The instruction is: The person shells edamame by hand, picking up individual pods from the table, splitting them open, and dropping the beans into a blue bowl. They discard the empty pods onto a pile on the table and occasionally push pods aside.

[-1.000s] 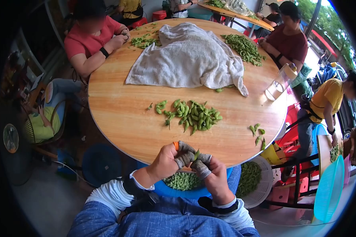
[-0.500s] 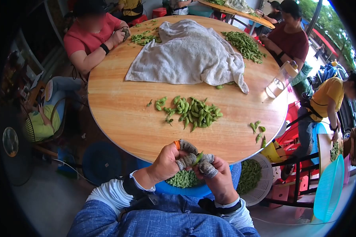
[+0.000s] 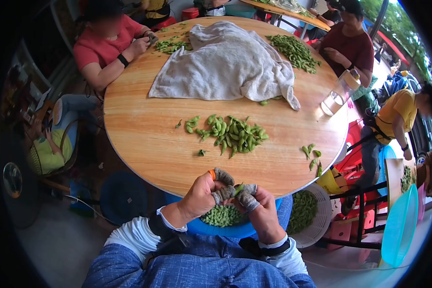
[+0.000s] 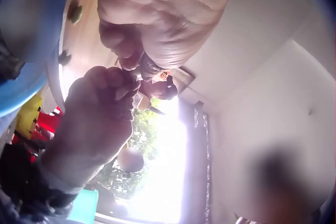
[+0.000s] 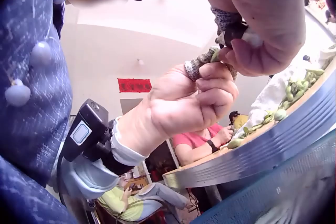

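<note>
Head view: the left hand (image 3: pixel 200 196) and right hand (image 3: pixel 262 212) pinched a pod (image 3: pixel 239 189), apparently steadying it from both sides; a basin (image 3: pixel 235 232) sat below the grip. Left wrist: pod hidden. Right wrist: green showed between fingertips (image 5: pixel 195 69).

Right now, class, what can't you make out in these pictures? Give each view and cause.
Head view: anything under the white cloth.
Head view: lower end of the green pod, behind fingers of the left hand and right hand.
Head view: far rim of the blue basin, behind hands and table.
Right wrist view: wording on the red banner, too small.
</note>
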A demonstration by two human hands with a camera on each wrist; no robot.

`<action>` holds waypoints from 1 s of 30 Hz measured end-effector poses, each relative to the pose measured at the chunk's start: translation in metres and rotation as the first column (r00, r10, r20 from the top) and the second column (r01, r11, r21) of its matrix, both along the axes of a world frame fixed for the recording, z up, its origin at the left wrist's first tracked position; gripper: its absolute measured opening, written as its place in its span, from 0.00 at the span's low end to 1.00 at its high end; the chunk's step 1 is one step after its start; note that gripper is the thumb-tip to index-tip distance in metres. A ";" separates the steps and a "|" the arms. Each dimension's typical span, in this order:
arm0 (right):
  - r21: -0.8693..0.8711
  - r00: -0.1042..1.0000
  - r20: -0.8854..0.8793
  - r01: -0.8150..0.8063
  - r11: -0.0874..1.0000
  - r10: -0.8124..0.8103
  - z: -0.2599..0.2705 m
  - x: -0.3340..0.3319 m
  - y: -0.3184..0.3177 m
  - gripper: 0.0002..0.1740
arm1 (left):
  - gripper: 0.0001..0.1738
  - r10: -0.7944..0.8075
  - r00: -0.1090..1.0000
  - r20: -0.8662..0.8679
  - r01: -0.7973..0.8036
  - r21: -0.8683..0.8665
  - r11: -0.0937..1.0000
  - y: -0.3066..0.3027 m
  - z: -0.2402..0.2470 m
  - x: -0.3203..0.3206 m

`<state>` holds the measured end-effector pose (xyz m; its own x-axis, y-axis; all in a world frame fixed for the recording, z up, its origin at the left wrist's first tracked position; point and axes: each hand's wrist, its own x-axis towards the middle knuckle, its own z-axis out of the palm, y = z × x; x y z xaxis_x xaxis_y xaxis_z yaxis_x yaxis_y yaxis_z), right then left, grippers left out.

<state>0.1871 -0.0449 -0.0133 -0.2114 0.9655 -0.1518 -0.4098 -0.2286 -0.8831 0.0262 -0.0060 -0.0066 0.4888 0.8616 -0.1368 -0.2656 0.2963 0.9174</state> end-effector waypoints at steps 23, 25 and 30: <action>-0.029 1.000 0.003 -0.012 1.000 0.012 0.006 -0.003 -0.002 0.14 | 0.09 -0.163 0.987 0.003 0.160 -0.224 0.961 0.011 0.006 -0.012; -0.020 1.000 0.011 -0.006 1.000 0.007 0.005 -0.003 -0.003 0.14 | 0.09 -0.176 0.984 -0.007 0.171 -0.204 0.964 0.012 0.005 -0.012; -0.030 1.000 0.013 0.014 0.999 -0.013 0.007 -0.004 -0.003 0.13 | 0.06 -0.183 0.982 -0.042 0.175 -0.155 0.972 0.012 0.004 -0.011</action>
